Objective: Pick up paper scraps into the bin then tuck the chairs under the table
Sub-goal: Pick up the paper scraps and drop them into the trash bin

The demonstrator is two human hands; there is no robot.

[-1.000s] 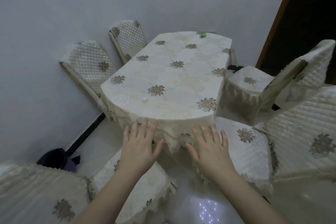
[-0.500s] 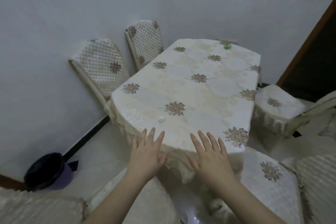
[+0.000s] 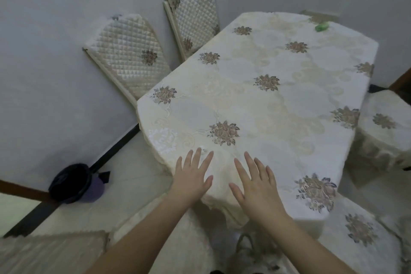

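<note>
Pale walls close in a small dining corner, and the table (image 3: 278, 87), under a cream cloth with stitched flowers, runs away from us toward the far right; we judge its long axis to lie near-to-far. Our left hand (image 3: 192, 176) and right hand (image 3: 255, 182) hover flat over the near edge, fingers spread wide, holding nothing. One small white scrap (image 3: 204, 149) lies on the cloth just at the left hand's fingertips, so that hand is plainly the nearer; whether it touches we cannot tell. A green scrap (image 3: 321, 27) sits at the far end, well apart from both hands, somewhat to the right. On the floor to the near left, well clear of the table, stands the dark bin (image 3: 73, 182); a carry would go leftward and down. Two chairs (image 3: 131, 55) lean by the left wall; another chair (image 3: 382, 122) stands at the right side, not yet tucked.
</note>
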